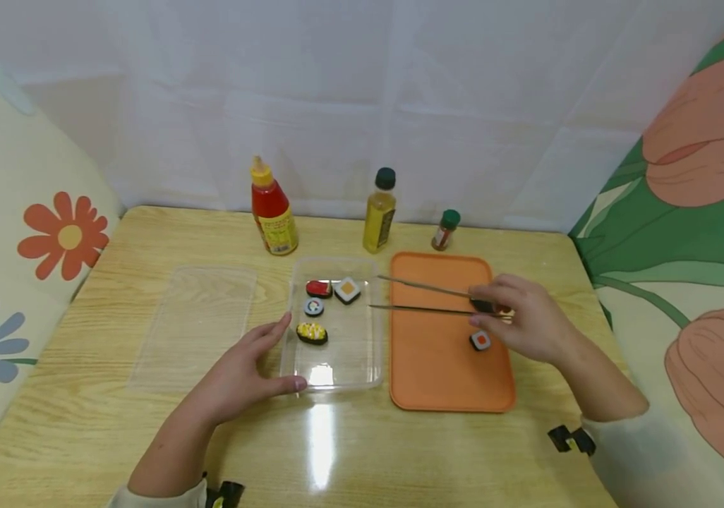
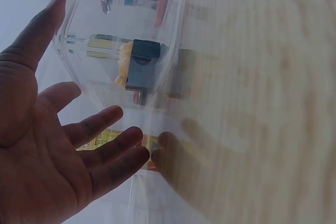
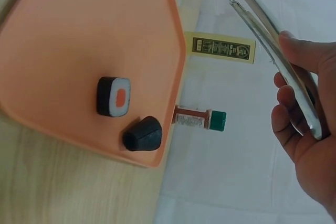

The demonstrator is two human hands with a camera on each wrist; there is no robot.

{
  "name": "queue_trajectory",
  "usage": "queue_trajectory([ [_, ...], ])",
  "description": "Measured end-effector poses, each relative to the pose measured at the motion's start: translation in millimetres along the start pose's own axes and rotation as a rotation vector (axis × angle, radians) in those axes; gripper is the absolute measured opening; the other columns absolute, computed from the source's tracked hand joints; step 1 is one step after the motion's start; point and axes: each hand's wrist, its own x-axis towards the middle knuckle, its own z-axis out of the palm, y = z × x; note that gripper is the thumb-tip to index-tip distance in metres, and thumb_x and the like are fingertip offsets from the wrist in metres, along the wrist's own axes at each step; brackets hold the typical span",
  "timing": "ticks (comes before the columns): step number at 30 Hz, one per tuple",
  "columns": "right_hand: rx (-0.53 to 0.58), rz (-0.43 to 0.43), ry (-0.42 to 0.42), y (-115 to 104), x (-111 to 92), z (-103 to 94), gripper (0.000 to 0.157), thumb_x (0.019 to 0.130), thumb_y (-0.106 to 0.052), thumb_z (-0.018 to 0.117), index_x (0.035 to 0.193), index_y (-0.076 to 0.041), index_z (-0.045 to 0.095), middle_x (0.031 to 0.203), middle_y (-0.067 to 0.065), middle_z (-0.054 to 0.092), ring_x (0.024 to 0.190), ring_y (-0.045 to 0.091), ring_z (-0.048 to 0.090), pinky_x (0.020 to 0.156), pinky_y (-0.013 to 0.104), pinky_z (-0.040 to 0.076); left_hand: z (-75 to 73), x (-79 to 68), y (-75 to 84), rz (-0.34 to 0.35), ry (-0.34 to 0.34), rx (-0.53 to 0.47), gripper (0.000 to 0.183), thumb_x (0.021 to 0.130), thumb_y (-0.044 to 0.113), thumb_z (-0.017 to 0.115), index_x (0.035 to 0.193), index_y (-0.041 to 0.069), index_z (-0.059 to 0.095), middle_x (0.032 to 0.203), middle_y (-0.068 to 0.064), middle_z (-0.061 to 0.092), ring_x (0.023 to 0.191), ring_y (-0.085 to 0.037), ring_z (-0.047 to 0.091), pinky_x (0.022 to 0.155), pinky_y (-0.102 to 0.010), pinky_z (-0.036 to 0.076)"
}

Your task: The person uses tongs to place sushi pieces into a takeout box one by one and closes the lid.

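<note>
Tongs (image 1: 428, 298) lie in the right hand (image 1: 530, 323), whose fingers curl round their handle end; the tips point left from the orange tray (image 1: 438, 381) toward the clear container (image 1: 336, 377). Left of that tray, the left hand (image 1: 244, 370) rests flat and relaxed against the container's near corner, holding nothing. On the tray sit a salmon sushi roll (image 1: 480, 341) and a dark piece (image 3: 143, 134). Smooth metal tips could let a small roll slip and tumble off the tray.
</note>
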Motion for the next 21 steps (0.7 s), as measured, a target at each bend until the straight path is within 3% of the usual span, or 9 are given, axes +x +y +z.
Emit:
queue_trajectory([
  [9,-0.019,0.045,0.062,7,-20,1.8,0.042,0.080,-0.007,0.089,0.120,-0.007,0.077,0.095,-0.004,0.064,0.074,0.008,0.053,0.058,0.028,0.047,1.1,0.5,0.2,-0.002,-0.001,-0.007,0.111,0.079,0.059,0.086,0.166,0.026,0.026,0.163,-0.019,0.033,0.145,-0.052,0.033,0.113,-0.073,0.029],
  [16,-0.048,0.092,0.126,12,-36,5.0,0.042,0.076,-0.005,0.091,0.117,-0.005,0.078,0.091,-0.005,0.063,0.074,0.008,0.051,0.056,0.020,0.040,1.0,1.0,0.1,0.001,0.000,-0.005,0.111,0.078,0.059,0.086,0.166,0.027,0.026,0.163,-0.018,0.033,0.146,-0.052,0.034,0.112,-0.073,0.030],
  [21,-0.047,0.108,0.160,16,-44,8.4,0.042,0.076,-0.003,0.090,0.117,-0.003,0.077,0.094,-0.002,0.066,0.076,0.009,0.055,0.060,0.023,0.047,0.9,1.2,-0.6,0.001,-0.002,-0.006,0.111,0.079,0.059,0.085,0.166,0.027,0.026,0.163,-0.018,0.033,0.146,-0.051,0.034,0.112,-0.073,0.030],
])
